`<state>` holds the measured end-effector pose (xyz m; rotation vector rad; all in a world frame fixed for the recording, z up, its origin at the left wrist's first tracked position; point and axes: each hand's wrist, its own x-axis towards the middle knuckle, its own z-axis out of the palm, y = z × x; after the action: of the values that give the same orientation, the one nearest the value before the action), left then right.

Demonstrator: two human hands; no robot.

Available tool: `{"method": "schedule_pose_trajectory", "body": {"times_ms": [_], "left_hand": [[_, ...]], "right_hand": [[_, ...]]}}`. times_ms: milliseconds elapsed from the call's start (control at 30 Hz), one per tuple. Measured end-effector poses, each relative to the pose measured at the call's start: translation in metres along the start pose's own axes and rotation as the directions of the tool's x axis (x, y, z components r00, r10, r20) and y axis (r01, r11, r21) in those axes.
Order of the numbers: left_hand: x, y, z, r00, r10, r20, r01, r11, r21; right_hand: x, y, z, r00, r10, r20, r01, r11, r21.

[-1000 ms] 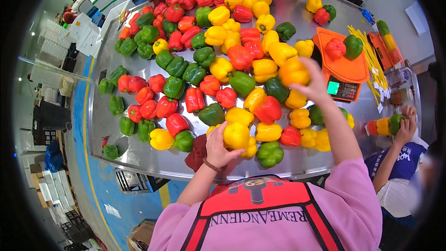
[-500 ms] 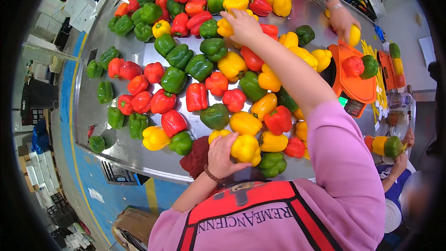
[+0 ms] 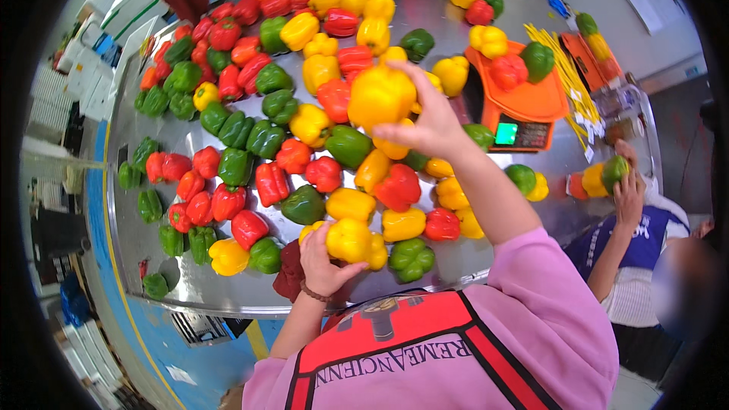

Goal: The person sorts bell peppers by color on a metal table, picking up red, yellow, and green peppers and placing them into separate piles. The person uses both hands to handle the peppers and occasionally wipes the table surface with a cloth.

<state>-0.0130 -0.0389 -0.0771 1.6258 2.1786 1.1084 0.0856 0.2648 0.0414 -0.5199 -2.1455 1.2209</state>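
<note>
Yellow pepper (image 3: 380, 97) gripped in right hand (image 3: 433, 125) fingers; left hand (image 3: 323, 262) fingers clasp another yellow pepper (image 3: 349, 239).

Peppers lie spread over the table (image 3: 228, 300), thickest from its middle to the far edge. The left hand (image 3: 323, 258) rests on a pepper (image 3: 348, 239) at the near edge. The right hand (image 3: 433, 125) holds another pepper (image 3: 381, 97) above the middle. A scale (image 3: 524, 110) stands to the right, two peppers on it. A co-worker's hand (image 3: 629, 190) is further right.
</note>
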Motion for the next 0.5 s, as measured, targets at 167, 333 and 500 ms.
{"method": "schedule_pose_trajectory", "body": {"times_ms": [167,333,500], "left_hand": [[-0.002,0.002,0.002,0.997,-0.073,0.017,0.073,0.997,-0.031],[-0.004,0.001,0.005,0.986,-0.168,0.022,0.169,0.98,-0.103],[-0.003,0.003,0.009,0.984,-0.18,0.0,0.178,0.971,-0.161]], "right_hand": [[-0.113,0.001,-0.024,0.962,0.263,0.073,-0.272,0.949,0.16],[-0.17,0.002,-0.037,0.93,0.367,0.029,-0.366,0.917,0.16],[-0.193,0.0,-0.043,0.922,0.386,-0.019,-0.378,0.911,0.166]]}}
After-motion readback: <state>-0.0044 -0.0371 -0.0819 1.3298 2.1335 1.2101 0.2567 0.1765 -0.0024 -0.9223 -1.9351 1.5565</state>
